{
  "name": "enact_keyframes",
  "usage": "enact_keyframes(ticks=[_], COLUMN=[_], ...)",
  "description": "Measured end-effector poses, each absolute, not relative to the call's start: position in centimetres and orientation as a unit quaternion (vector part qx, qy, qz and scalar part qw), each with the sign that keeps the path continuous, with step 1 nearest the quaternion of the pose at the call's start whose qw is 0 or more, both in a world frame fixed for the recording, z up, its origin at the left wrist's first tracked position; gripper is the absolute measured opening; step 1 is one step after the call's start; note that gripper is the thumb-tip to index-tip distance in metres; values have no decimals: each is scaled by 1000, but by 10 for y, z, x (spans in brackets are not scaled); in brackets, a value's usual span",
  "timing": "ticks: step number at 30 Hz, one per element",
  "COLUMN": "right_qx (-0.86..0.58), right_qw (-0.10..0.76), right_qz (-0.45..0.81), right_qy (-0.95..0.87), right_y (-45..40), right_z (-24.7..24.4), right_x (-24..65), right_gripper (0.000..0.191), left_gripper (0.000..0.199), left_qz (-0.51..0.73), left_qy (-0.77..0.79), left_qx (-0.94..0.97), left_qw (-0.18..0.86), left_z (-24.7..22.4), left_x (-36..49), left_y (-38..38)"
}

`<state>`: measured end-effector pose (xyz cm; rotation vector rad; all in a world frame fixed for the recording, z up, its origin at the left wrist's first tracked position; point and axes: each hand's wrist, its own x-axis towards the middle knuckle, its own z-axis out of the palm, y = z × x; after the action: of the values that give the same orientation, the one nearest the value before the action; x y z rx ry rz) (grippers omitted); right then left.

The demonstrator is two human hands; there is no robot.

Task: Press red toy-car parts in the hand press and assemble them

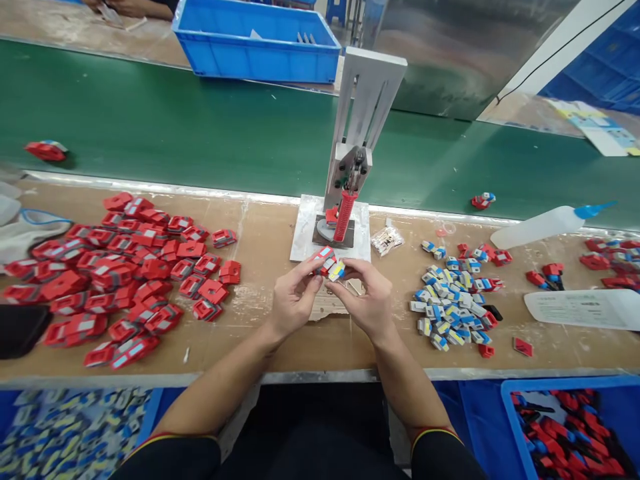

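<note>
Just in front of the press, both hands meet over the bench. My left hand pinches a red and grey plastic part between thumb and fingers. My right hand grips a small blue, yellow and white plastic piece, which touches the red part; whether the two are joined I cannot tell. Behind them stands a metal hand press with a red lever handle on a pale base plate. Fingers hide portions of both pieces.
Red parts are heaped at left, blue-and-white pieces at right. White squeeze bottles lie on the right. Cotton swabs sit beside the press. A green conveyor belt runs behind, with a blue crate beyond. A co-worker's hand shows top left.
</note>
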<state>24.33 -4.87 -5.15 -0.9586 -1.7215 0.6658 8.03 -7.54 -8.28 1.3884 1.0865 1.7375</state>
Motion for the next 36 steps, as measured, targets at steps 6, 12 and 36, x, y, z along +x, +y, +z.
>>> enact_keyframes(ticks=[6, 12, 36], right_qx=[-388, -342, -253], right_qw=[507, 521, 497], right_qz=[274, 162, 465], right_qy=[-719, -765, -688], right_y=[-50, -55, -52], right_z=[-51, -57, -59], right_x=[242, 235, 243], right_gripper=[31, 30, 55], left_gripper=[37, 29, 54], left_qz=[638, 653, 636], left_qy=[408, 428, 337], left_qx=[589, 574, 614], left_qw=[280, 247, 324], left_z=[-83, -89, -78], left_x=[77, 79, 70], left_y=[-84, -87, -90])
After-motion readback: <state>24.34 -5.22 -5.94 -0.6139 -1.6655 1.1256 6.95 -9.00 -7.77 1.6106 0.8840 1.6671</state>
